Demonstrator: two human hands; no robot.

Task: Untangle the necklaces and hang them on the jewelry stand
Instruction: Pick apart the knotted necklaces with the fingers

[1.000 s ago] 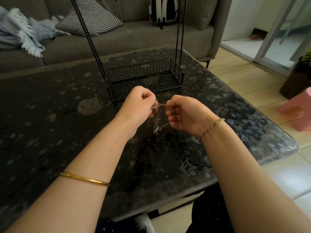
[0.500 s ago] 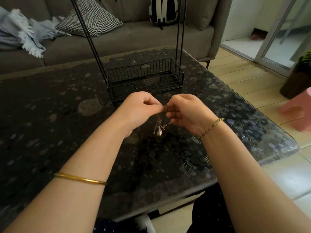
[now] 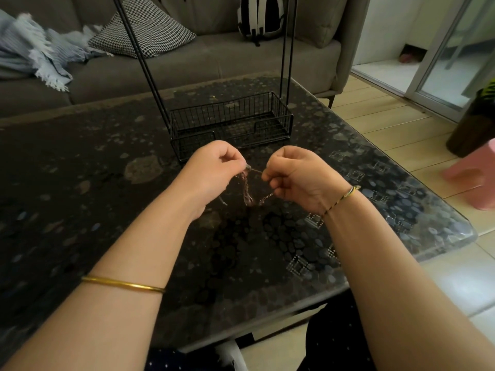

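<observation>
A tangle of thin necklace chains hangs between my two hands above the dark table. My left hand pinches the top of the tangle with curled fingers. My right hand pinches a strand that runs taut across to the left hand, and a short chain end sticks out under its fingers. The black wire jewelry stand sits just beyond my hands; its basket base and two upright rods show, while its top is out of frame.
The dark patterned glass table ends at a rounded corner on the right. A grey sofa with a checked cushion, a blue throw and a striped bag stands behind it. A pink stool stands on the floor at right.
My hands were pressed together half a second ago; they have drawn apart, stretching a strand between them. The tangle hangs a little lower and blurred.
</observation>
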